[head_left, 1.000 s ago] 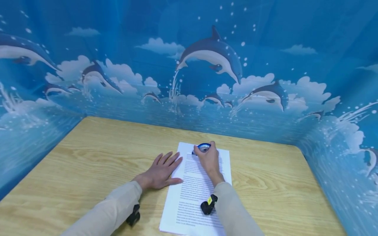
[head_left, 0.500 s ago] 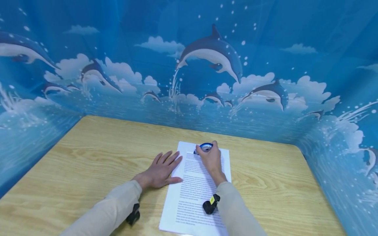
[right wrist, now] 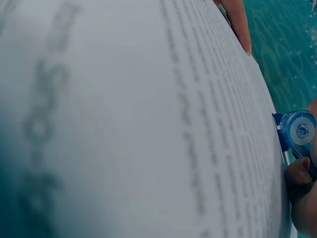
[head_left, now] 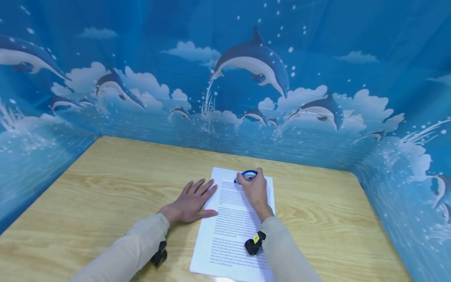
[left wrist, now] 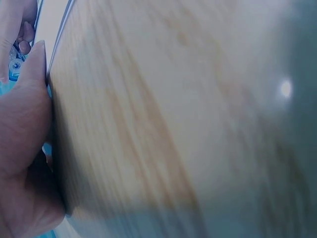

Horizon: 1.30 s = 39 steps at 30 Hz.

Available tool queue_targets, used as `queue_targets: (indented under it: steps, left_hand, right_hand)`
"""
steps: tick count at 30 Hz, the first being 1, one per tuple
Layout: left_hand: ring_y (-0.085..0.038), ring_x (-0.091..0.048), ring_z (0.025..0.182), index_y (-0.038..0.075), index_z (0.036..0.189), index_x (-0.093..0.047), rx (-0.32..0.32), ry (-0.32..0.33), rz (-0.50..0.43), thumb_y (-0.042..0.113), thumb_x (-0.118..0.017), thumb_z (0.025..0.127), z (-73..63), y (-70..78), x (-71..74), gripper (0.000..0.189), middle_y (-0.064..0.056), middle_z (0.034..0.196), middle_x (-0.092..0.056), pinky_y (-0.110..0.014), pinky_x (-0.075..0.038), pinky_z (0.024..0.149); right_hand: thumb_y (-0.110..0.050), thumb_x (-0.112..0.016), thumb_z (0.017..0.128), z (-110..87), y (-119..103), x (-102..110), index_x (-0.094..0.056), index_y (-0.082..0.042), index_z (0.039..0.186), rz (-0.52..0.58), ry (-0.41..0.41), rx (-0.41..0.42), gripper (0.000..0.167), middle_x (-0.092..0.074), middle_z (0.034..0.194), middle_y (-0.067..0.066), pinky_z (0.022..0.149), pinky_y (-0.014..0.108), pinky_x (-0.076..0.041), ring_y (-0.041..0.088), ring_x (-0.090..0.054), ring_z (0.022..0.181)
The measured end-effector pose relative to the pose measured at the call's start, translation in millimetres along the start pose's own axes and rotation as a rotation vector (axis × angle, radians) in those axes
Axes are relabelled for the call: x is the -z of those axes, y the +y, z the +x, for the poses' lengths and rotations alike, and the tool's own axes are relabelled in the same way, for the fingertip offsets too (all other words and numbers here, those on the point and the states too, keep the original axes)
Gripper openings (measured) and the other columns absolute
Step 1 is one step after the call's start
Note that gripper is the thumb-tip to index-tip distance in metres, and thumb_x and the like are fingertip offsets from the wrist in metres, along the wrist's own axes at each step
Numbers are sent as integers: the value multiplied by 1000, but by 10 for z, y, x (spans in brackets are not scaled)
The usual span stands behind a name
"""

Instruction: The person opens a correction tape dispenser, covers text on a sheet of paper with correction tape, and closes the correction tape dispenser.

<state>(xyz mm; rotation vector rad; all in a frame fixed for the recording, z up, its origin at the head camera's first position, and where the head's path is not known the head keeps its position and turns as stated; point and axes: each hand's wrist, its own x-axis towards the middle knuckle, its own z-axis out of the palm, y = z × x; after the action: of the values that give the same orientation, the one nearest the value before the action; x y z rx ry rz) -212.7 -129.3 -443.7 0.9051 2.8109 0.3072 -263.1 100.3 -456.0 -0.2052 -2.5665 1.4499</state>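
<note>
A printed white paper lies lengthwise on the wooden table, covered in rows of text. Near its top edge my right hand pinches a blue correction tape dispenser between thumb and fingers. The right wrist view shows the round, clear-sided dispenser with its tip down at the paper's surface. My left hand lies flat with fingers spread, its fingertips and thumb resting on the paper's left edge. In the left wrist view only part of the left hand shows, at the left side.
The wooden table extends to both sides of the paper. Behind it and at both sides hangs a blue curtain printed with dolphins. A black camera is strapped at each wrist, the right one above the paper.
My right hand has slid a short way to the right along the top of the paper with the correction tape dispenser. The left hand has stayed in place.
</note>
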Motion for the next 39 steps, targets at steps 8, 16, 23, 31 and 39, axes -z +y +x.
queue_targets:
  steps: [8, 16, 23, 31, 39]
  left_hand:
    - [-33, -6, 143, 13, 154, -20, 9, -13, -27, 61, -43, 93, 7, 11, 9, 81, -7, 159, -11, -55, -3, 112]
    - [-34, -6, 143, 12, 154, -20, -5, -3, -53, 61, -43, 93, 10, 0, 1, 81, -8, 159, -10, -56, -2, 111]
    - [-34, -6, 143, 11, 153, -21, -11, 3, -66, 60, -45, 93, 16, -11, -16, 81, -8, 159, -11, -56, -2, 111]
    - [-32, -5, 144, 14, 154, -19, -14, 27, -64, 65, -41, 92, 50, -73, -118, 83, -6, 159, -10, -55, -1, 111]
    - [-34, -6, 143, 12, 153, -21, -17, 0, -49, 60, -44, 93, 17, -12, -9, 81, -9, 159, -11, -56, -3, 111]
  right_hand:
    - [-38, -72, 84, -3, 40, 72, -47, -2, 112, 5, -10, 3, 52, -63, 99, 18, 78, 39, -53, 28, -64, 91]
    - [-41, -71, 84, 14, 64, 116, -45, 0, 123, -21, -26, -19, 62, -63, 105, 20, 82, 41, -53, 30, -63, 96]
    - [-44, -69, 84, 11, 82, 148, -41, 3, 133, -49, -30, -25, 73, -62, 109, 22, 84, 42, -52, 32, -63, 100]
    - [-43, -70, 84, 6, 98, 165, -44, 0, 125, -47, -18, -23, 65, -62, 106, 21, 83, 41, -53, 31, -63, 97]
    - [-41, -70, 85, -1, 96, 214, -43, 1, 126, -53, -14, -38, 65, -60, 111, 22, 87, 42, -51, 32, -61, 103]
